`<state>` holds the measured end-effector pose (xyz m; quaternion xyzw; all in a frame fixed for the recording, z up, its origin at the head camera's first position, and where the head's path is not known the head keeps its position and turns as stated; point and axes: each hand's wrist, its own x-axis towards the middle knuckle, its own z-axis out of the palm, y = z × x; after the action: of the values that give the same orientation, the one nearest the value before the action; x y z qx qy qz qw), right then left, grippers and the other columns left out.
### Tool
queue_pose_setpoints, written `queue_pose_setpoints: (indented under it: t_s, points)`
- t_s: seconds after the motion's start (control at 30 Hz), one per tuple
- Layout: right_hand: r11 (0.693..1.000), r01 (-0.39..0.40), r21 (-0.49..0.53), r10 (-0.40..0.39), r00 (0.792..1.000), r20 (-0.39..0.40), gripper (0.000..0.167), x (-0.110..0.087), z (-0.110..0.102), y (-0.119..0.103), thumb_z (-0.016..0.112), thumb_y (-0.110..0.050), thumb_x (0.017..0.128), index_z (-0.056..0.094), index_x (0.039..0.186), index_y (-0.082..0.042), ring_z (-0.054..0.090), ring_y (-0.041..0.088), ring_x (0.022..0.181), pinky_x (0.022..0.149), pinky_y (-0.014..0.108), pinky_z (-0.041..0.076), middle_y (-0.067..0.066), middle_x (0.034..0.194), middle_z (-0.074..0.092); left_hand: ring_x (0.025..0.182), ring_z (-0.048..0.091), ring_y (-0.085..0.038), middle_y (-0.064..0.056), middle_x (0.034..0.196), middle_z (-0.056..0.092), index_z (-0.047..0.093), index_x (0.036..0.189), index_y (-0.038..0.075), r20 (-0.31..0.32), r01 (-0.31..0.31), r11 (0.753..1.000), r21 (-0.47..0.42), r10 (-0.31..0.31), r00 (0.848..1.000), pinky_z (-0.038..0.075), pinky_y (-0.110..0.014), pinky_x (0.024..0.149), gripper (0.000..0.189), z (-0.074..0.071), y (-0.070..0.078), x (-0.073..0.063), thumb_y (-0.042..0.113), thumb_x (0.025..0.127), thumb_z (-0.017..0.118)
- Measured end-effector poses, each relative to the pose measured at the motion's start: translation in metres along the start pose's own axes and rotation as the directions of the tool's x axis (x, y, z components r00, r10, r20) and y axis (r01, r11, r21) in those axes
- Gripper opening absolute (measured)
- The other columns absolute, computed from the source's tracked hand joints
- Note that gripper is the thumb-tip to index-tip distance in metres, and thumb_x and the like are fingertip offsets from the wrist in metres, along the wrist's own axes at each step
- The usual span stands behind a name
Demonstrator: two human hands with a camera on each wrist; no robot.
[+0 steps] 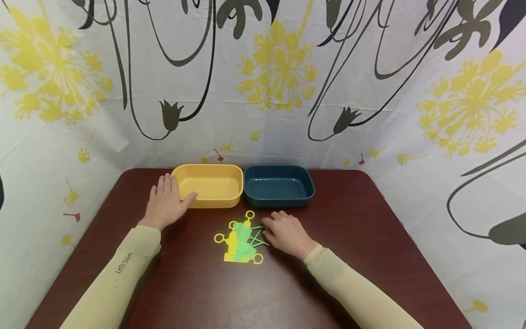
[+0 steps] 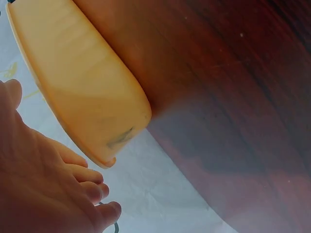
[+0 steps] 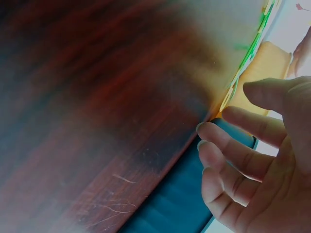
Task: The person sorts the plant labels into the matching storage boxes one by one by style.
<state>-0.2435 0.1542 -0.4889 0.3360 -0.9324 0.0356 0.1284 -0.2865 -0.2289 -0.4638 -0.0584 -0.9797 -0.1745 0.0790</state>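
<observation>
Wide left grip (image 1: 166, 202) flanks yellow tray (image 1: 213, 203); half-curled right grip (image 1: 289, 234) sits beside green pieces (image 1: 244, 233), near blue tray (image 1: 283, 203).

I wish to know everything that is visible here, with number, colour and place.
Table: one, reddish brown, below the trays
Yellow tray: one, yellow, table's far side
Blue tray: one, dark blue, right of it
Ringed pieces: at least four, yellow, before trays
Green pieces: several, count unclear, green, among those
Printed sheeting: count unclear, mostly white, behind table
Left hand: one, at yellow tray's left end
Right hand: one, right of the pieces
Sleeves: two, pale yellow, on forearms
</observation>
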Motion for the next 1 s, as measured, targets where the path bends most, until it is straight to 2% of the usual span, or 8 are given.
queue_pose_setpoints:
  t_s: [0.27,0.53,1.0]
  points:
    - [1.0,0.014,0.003,-0.014,0.999,0.049,0.022,0.003,-0.001,-0.001,0.073,-0.03,0.091,0.075,0.112,-0.023,0.052,0.013,0.071,0.059,0.029,0.047,-0.005,0.086,0.057,0.147,0.007,-0.053,-0.038,0.159,0.008,0.01,0.153,-0.016,0.017,0.019,1.0,-0.002,-0.019,1.0,0.009,-0.069,0.114,0.11,0.002,-0.004,-0.002,0.074,0.096,0.035]
    - [0.999,0.045,-0.022,-0.044,0.998,0.04,0.014,0.008,-0.002,-0.002,0.075,-0.025,0.09,0.078,0.103,-0.023,0.051,0.011,0.064,0.052,0.027,0.042,-0.005,0.08,0.058,0.147,0.004,-0.053,-0.036,0.16,0.003,0.006,0.154,-0.015,0.057,0.038,0.999,-0.006,-0.038,0.998,0.005,-0.068,0.114,0.111,0.003,-0.006,-0.002,0.075,0.095,0.034]
    - [0.994,0.078,-0.076,-0.076,0.997,0.019,0.004,0.016,0.002,-0.003,0.073,-0.021,0.09,0.077,0.092,-0.023,0.056,0.012,0.063,0.052,0.029,0.043,-0.005,0.076,0.061,0.148,0.005,-0.052,-0.036,0.16,0.007,0.011,0.153,-0.016,0.052,0.047,0.999,0.011,-0.048,0.998,0.006,-0.071,0.113,0.11,0.004,-0.005,-0.005,0.075,0.095,0.035]
